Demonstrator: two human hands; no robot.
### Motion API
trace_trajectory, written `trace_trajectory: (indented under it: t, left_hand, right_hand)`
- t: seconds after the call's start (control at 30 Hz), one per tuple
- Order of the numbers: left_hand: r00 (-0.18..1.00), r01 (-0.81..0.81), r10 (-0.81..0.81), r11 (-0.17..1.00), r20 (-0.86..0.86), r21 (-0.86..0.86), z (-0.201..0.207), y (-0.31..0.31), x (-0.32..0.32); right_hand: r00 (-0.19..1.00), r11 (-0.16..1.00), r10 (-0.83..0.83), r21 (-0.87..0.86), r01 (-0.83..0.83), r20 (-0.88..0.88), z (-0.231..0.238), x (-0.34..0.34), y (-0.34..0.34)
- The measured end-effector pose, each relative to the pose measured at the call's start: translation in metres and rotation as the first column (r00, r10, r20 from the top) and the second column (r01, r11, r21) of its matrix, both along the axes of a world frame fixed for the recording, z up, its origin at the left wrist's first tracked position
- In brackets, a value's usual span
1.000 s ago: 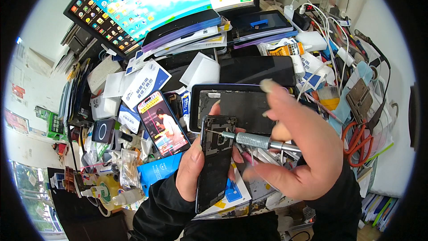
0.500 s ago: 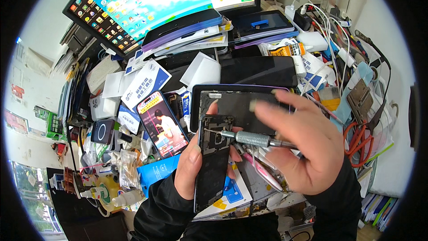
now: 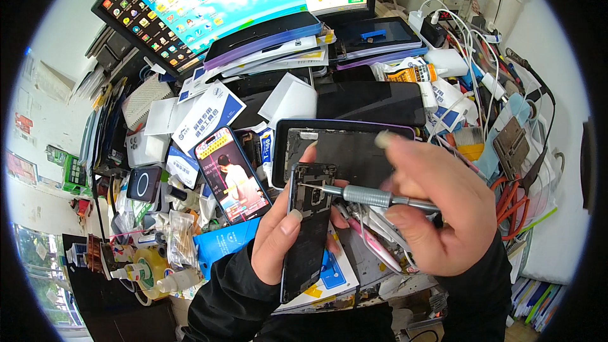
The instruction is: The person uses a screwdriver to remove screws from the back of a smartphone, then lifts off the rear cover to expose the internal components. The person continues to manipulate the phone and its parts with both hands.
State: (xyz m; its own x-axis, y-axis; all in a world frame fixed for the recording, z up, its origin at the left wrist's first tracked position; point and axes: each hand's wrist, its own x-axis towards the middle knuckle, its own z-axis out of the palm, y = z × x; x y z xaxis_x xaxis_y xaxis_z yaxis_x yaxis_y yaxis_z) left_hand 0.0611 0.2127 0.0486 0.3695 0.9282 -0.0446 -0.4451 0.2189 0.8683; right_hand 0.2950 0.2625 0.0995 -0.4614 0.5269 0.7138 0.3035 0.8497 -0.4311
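Note:
My left hand (image 3: pixel 273 250) grips an opened black phone (image 3: pixel 303 250), its thumb along the near left edge and fingertips showing past the far side. Metal plates and a camera area show at the phone's upper end. In my right hand (image 3: pixel 453 209) is a grey metal screwdriver (image 3: pixel 367 196), lying nearly level. Its thin tip meets the upper left part of the phone's inside. My right index finger is raised apart from the handle; the other fingers are partly hidden. Behind the phone lies a dark tray-like case (image 3: pixel 278 158) with a black panel (image 3: pixel 364 152) in it.
A lit phone (image 3: pixel 233 177) leans to the left, near a blue packet (image 3: pixel 221 244). Pink tweezers (image 3: pixel 373 247) lie under my right hand. Red-handled scissors (image 3: pixel 512 206) are at right, beside tangled white cables (image 3: pixel 468 50). A monitor (image 3: pixel 234 0) stands at the back.
My right index finger has drawn back toward the thumb, and the right hand sits slightly further right. The phone and screwdriver have shifted a little right in view; the tip stays on the phone.

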Motion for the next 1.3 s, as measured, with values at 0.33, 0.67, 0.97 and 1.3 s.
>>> trace_trajectory:
  t: [0.33,0.67,0.97,1.3]
  left_hand:
    - [0.999,-0.019,0.02,1.0,0.033,-0.02,0.001,0.001,0.001]
    - [0.999,-0.03,0.029,0.999,-0.035,-0.044,0.009,-0.001,0.002]
    - [1.0,-0.015,0.014,0.999,-0.017,-0.052,0.008,0.001,0.001]
    - [0.987,-0.066,0.076,0.995,0.139,-0.074,-0.001,0.007,0.0]
  right_hand:
    - [1.0,0.995,0.005,-0.095,-0.002,0.026,0.005,-0.002,-0.003]
    - [0.999,0.999,0.02,-0.039,-0.022,-0.051,-0.005,-0.004,-0.001]
    - [1.0,0.994,0.002,-0.113,0.001,0.031,0.0,0.003,-0.008]
    - [0.99,0.981,-0.14,-0.14,0.138,-0.006,-0.001,0.002,-0.009]
